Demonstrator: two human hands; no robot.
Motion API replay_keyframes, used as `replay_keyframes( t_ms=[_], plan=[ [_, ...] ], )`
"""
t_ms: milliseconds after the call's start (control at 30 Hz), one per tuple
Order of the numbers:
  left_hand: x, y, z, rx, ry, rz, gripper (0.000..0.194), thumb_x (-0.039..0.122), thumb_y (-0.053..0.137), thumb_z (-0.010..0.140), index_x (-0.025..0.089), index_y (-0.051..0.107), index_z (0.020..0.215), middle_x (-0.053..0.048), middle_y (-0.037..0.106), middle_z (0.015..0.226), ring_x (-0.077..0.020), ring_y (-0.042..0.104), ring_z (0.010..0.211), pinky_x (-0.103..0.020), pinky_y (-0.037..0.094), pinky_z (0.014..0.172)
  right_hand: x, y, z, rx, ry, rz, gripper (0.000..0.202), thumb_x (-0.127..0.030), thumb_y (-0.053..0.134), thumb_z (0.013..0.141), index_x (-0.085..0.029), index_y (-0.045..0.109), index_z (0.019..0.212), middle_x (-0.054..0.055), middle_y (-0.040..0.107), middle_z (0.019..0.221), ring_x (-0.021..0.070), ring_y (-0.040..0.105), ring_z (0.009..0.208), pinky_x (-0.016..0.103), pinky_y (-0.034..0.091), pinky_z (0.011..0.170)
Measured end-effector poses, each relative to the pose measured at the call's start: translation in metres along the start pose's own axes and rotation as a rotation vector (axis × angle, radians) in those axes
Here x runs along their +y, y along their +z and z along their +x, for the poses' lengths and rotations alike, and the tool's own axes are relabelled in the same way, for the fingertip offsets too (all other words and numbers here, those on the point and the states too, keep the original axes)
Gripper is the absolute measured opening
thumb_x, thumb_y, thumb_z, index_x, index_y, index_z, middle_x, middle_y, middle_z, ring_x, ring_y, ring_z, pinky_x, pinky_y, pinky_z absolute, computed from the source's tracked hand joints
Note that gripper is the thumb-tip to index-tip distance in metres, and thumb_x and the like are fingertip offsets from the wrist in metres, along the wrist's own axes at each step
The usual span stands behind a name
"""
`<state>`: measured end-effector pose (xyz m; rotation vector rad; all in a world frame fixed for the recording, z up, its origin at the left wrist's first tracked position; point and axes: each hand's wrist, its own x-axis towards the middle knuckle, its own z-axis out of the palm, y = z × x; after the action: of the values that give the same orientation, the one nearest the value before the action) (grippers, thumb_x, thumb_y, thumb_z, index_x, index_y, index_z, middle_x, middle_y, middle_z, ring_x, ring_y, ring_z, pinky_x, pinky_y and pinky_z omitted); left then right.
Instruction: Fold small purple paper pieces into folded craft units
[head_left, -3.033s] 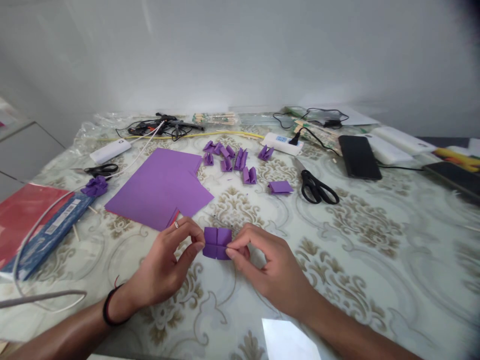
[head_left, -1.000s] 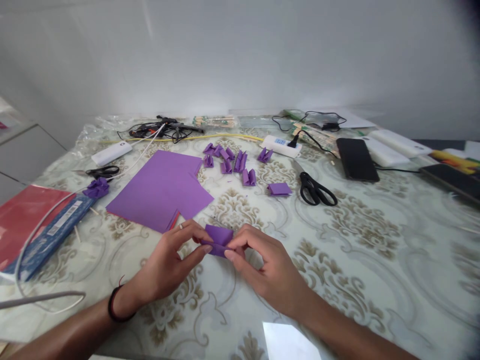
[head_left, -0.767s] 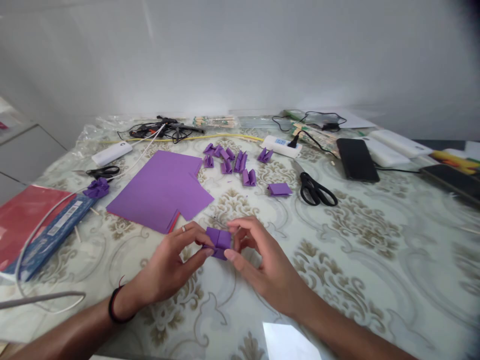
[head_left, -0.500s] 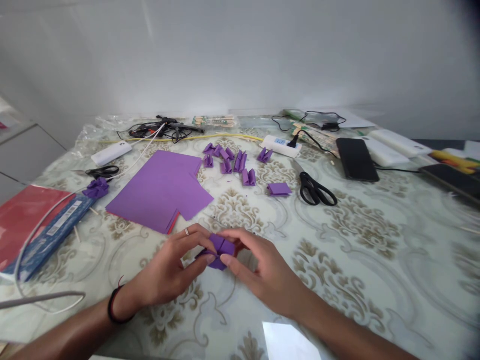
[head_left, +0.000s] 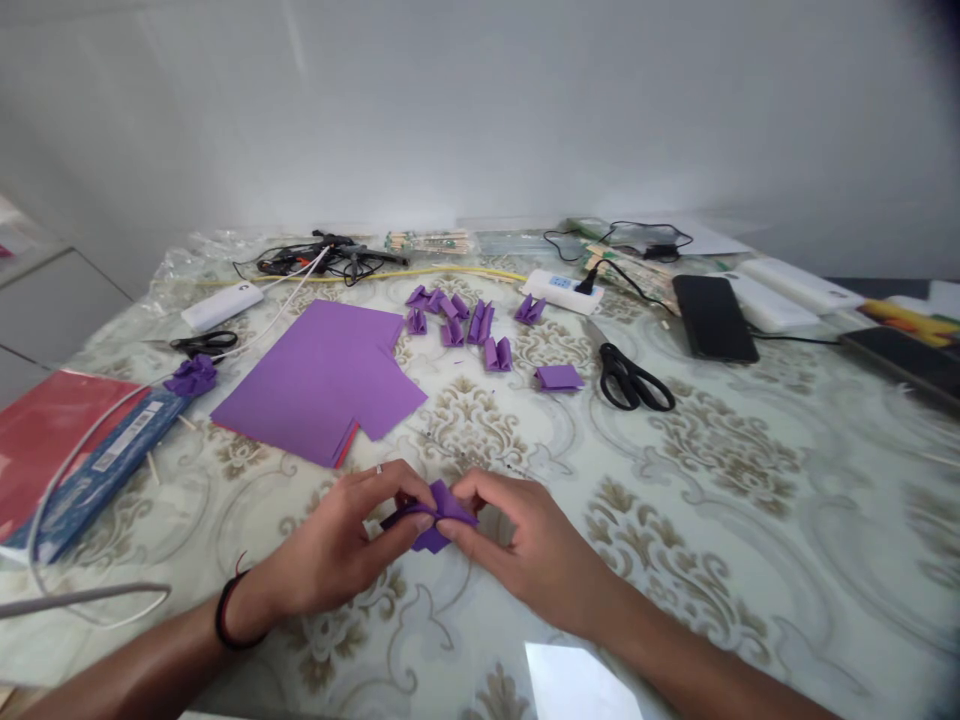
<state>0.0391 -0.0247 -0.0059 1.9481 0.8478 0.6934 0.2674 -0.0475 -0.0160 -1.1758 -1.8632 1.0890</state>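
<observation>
Could make out no word, number, brand or sign anywhere. Saw dark lines on the white label (head_left: pixel 126 438) of the blue packet (head_left: pixel 79 488), too small to read, and pale marks lower on its blue face, just as unclear. Found only a tiny dark mark on the left-hand white power bank (head_left: pixel 223 307), and could not read the blue socket panel (head_left: pixel 561 283) on the white power strip (head_left: pixel 545 291).
</observation>
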Motion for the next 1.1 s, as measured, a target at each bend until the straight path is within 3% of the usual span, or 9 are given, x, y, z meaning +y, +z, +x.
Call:
replay_keyframes(
  t_ms=[433, 567, 700, 867, 1100],
  plan=[
    [0.001, 0.003, -0.002, 0.021, -0.042, -0.057, 0.011, 0.023, 0.065, 0.102, 0.023, 0.060, 0.111, -0.002, 0.068, 0.099, -0.0167, 0.064, 0.088, -0.030, 0.054, 0.081, -0.001, 0.000, -0.002, -0.005, 0.032, 0.016, 0.013, -0.027, 0.060, 0.101, -0.022, 0.059, 0.088, -0.003, 0.057, 0.075, 0.0139, 0.052, 0.066, 0.022, 0.035, 0.052],
    [-0.002, 0.004, -0.002, 0.035, -0.054, -0.080, 0.025, 0.024, 0.067, 0.102, 0.026, 0.055, 0.124, -0.002, 0.067, 0.105, -0.0171, 0.064, 0.093, -0.031, 0.054, 0.086, -0.001, 0.000, -0.003, -0.012, 0.069, 0.038, 0.014, -0.030, 0.054, 0.104, -0.023, 0.057, 0.092, -0.002, 0.058, 0.074, 0.0146, 0.051, 0.064, 0.022, 0.033, 0.048],
    [-0.008, 0.004, -0.004, 0.048, -0.088, -0.071, 0.036, 0.023, 0.068, 0.101, 0.029, 0.051, 0.133, 0.001, 0.065, 0.096, -0.0164, 0.061, 0.088, -0.030, 0.053, 0.084, -0.001, -0.001, -0.003, -0.003, 0.068, 0.049, 0.015, -0.030, 0.054, 0.104, -0.023, 0.055, 0.091, -0.002, 0.058, 0.074, 0.0147, 0.051, 0.064, 0.023, 0.034, 0.049],
    [-0.009, 0.005, -0.003, 0.055, -0.102, -0.071, 0.032, 0.024, 0.069, 0.099, 0.027, 0.056, 0.128, 0.001, 0.067, 0.095, -0.0169, 0.063, 0.088, -0.030, 0.053, 0.083, -0.001, -0.001, -0.002, 0.004, 0.043, 0.043, 0.012, -0.028, 0.057, 0.102, -0.023, 0.056, 0.091, -0.002, 0.061, 0.078, 0.0150, 0.056, 0.069, 0.024, 0.040, 0.056],
    [0.001, 0.003, 0.001, 0.046, -0.092, -0.095, 0.010, 0.019, 0.066, 0.098, 0.022, 0.063, 0.107, 0.000, 0.070, 0.096, -0.0161, 0.066, 0.087, -0.028, 0.054, 0.080, 0.001, 0.000, -0.002, 0.033, -0.008, 0.009, 0.011, -0.025, 0.058, 0.099, -0.023, 0.055, 0.089, -0.003, 0.059, 0.077, 0.0146, 0.056, 0.071, 0.025, 0.044, 0.066]
  ],
)
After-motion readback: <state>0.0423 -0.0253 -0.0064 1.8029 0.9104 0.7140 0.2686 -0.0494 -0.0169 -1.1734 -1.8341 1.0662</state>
